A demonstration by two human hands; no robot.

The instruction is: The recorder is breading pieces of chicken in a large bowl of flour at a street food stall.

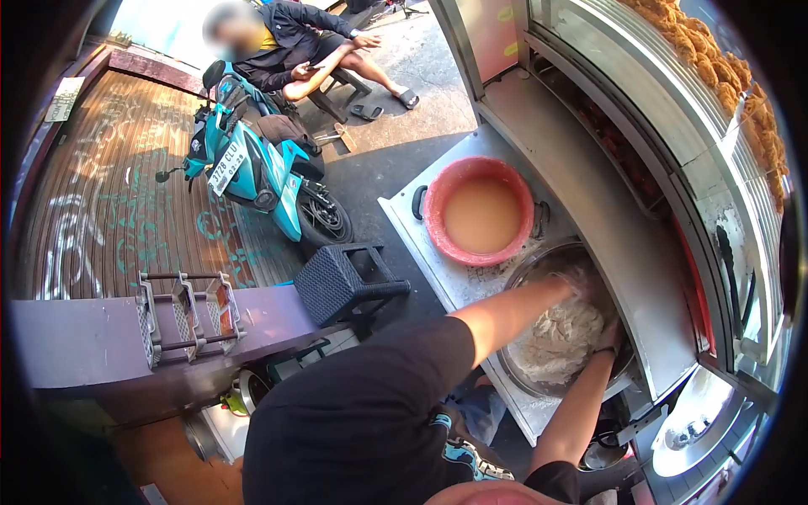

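Observation:
A wide metal bowl [512, 372] stands on the pale metal counter, partly under the stall's ledge. White flour or a floury coating mix [558, 344] is heaped inside it. My left hand [577, 284] is in the bowl at the far side of the heap, blurred and dusted with flour. My right hand [609, 334] is at the heap's right side, its fingers partly hidden in the bowl's shadow. What either hand holds cannot be made out. Just beyond the bowl, a red plastic basin [435, 237] with dark handles beside it holds a cloudy beige liquid.
A metal ledge [568, 158] and glass display case with fried food [701, 50] curve along the right. On the left are a black woven-pattern stool [328, 284], a turquoise motorcycle [287, 196] and a rack [189, 315] on a low wall. A person [284, 50] sits beyond.

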